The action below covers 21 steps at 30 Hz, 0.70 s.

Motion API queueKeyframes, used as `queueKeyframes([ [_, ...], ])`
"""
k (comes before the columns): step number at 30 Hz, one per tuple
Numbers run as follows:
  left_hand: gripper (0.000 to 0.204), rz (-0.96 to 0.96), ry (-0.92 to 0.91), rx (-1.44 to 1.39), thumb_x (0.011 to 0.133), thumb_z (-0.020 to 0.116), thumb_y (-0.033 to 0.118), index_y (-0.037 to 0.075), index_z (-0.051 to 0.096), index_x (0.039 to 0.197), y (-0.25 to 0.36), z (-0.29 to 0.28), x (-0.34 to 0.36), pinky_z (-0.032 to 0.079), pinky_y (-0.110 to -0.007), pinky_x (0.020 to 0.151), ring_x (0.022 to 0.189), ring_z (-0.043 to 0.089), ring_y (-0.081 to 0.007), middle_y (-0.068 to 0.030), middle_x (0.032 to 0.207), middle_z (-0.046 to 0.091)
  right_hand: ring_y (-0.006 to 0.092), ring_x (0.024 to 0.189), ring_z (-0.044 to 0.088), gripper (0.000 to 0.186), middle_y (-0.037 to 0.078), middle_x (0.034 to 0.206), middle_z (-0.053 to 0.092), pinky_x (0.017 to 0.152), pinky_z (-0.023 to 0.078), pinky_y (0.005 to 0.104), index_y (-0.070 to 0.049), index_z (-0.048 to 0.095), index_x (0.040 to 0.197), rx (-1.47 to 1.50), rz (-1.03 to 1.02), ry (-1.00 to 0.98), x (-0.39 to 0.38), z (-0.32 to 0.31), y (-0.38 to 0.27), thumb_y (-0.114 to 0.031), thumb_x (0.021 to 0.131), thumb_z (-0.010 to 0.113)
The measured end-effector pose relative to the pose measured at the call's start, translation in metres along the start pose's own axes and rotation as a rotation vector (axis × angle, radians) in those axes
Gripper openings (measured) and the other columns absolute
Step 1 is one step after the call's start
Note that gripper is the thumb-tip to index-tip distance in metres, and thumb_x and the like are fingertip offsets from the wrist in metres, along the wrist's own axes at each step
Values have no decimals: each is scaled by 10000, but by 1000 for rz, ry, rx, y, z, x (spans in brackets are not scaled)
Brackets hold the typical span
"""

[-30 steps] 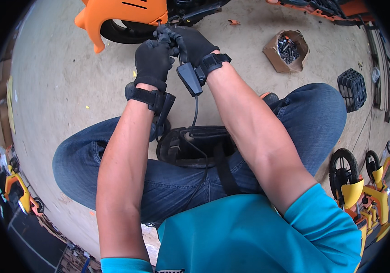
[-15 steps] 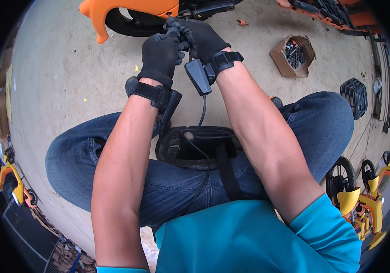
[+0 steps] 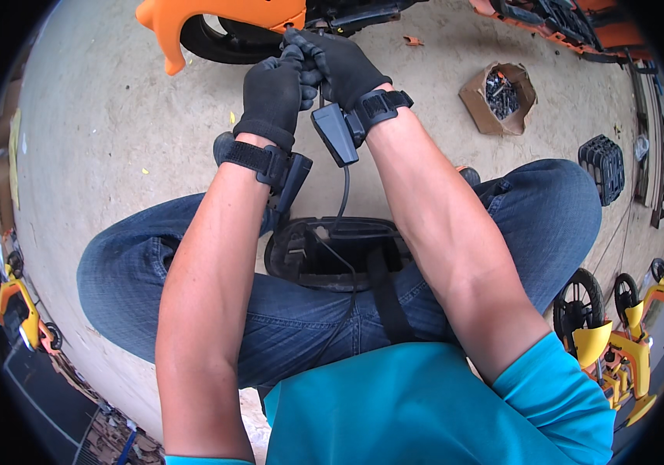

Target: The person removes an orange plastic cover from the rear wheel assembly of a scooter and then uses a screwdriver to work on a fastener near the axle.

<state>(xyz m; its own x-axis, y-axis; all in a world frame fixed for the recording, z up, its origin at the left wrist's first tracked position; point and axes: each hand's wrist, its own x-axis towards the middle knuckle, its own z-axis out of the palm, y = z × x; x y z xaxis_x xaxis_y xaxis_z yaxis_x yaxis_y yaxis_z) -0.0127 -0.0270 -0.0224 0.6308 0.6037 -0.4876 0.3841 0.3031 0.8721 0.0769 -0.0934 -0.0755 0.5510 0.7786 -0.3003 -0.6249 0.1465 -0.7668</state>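
Note:
Both of my hands wear black gloves and meet just below the edge of an orange body panel (image 3: 235,12) of a wheeled vehicle. My left hand (image 3: 273,89) is closed, its fingertips pressed against those of the right. Beside it, my right hand (image 3: 337,65) is closed too, with its fingertips close to the panel's lower corner. Whatever they pinch is hidden by the fingers. Above my left hand a black tyre (image 3: 231,51) shows under the panel. A black cable (image 3: 346,194) hangs below my right wrist, toward a black plastic shell (image 3: 274,252) between my legs.
A cardboard box (image 3: 471,97) of small metal parts stands to the right on the concrete floor (image 3: 115,116). Past it lies a black plastic crate (image 3: 602,170). An orange piece (image 3: 413,40) lies near the vehicle. Yellow vehicles (image 3: 630,349) stand at right, another (image 3: 26,314) at left.
My right hand and wrist have shifted very slightly, the wrist a little left and down. Both hands stay closed at the same spot by the orange panel.

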Motion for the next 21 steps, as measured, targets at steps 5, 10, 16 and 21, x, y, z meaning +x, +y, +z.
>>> queueKeyframes([
  [5, 316, -4, 18, 61, 980, 501, 257, 11, 619, 819, -3, 1, 2, 410, -234, 433, 480, 521, -95, -57, 651, 628, 52, 586, 535, 256, -16, 788, 620, 468, 403, 200, -63, 624, 1000, 178, 79, -137, 1, -7, 5, -307, 965, 557],
  [10, 316, -88, -52, -112, 988, 476, 298, 44, 600, 846, -7, -4, 6, 378, -223, 407, 446, 467, -90, -27, 636, 586, 66, 653, 581, 260, -1, 812, 633, 563, 451, 181, -48, 596, 1056, 304, 150, -205, 0, -9, 2, -287, 984, 524],
  [16, 270, -121, -44, -304, 982, 475, 302, 102, 587, 839, -14, -2, 4, 341, -205, 393, 442, 429, -62, 30, 612, 506, 97, 764, 617, 299, 46, 902, 649, 664, 507, 220, 11, 585, 1118, 292, 135, -217, -3, -3, -6, -242, 958, 581],
  [21, 277, -145, -58, -459, 993, 466, 359, 116, 555, 895, -17, 4, 4, 270, -206, 375, 433, 361, -51, 46, 632, 458, 119, 800, 618, 323, 66, 921, 647, 700, 519, 239, 17, 575, 1145, 381, 169, -256, -4, -4, -7, -247, 958, 582],
])
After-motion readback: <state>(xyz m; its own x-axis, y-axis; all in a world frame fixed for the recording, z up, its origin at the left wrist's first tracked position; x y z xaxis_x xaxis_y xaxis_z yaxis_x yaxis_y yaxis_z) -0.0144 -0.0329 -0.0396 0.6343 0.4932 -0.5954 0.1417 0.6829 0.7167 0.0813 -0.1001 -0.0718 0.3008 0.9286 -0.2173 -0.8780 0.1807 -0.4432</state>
